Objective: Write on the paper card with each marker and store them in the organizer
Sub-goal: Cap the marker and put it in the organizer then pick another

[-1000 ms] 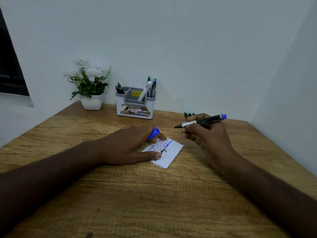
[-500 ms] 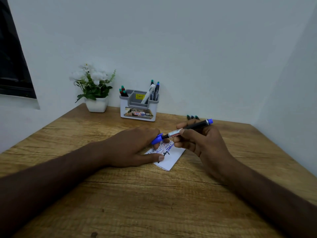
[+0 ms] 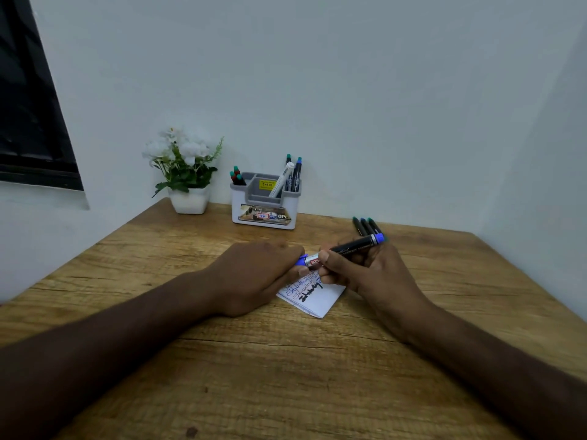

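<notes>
My right hand grips a black marker with a blue end, held nearly level above the paper card. My left hand holds the blue cap, which sits on the marker's tip. The white card lies on the table under both hands and carries blue and black writing. The grey and white organizer stands at the back, with several markers in its left and right compartments. Three more markers lie on the table behind my right hand.
A white pot with white flowers stands left of the organizer at the back. The wooden table meets a wall behind and on the right. A dark window is at the far left.
My right hand brought the uncapped marker down and left to the cap in my left hand. The cap now sits on the marker's tip.
</notes>
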`<action>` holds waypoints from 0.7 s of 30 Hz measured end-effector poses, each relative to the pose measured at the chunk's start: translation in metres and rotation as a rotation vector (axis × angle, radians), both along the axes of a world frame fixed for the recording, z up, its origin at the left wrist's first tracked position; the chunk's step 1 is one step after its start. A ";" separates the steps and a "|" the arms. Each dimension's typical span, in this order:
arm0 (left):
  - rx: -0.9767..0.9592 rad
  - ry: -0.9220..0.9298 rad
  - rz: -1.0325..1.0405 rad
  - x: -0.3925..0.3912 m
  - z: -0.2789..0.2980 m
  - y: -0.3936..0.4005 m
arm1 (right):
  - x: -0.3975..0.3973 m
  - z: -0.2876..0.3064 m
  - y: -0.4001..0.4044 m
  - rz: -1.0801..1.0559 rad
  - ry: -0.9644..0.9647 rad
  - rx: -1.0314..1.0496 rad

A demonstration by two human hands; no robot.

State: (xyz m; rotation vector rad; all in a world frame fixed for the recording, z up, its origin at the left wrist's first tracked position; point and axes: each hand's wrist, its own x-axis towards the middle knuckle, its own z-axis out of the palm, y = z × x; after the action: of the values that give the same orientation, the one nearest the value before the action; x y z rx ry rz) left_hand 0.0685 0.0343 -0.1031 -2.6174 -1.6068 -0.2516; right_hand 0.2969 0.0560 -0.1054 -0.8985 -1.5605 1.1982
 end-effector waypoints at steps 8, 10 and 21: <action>0.061 0.048 0.060 0.006 0.001 -0.003 | -0.010 -0.001 -0.005 -0.062 -0.025 -0.010; 0.066 0.063 0.068 0.008 0.001 -0.003 | -0.011 0.000 -0.007 -0.052 -0.027 -0.028; -0.074 -0.279 -0.074 -0.008 -0.001 0.005 | 0.029 0.026 0.010 -0.024 -0.687 0.540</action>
State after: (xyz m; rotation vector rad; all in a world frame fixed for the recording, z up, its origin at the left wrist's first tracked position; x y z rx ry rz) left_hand 0.0605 0.0397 -0.1040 -2.8057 -1.6237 -0.5966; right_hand 0.3263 0.0656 -0.0797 -0.9992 -2.2568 0.3926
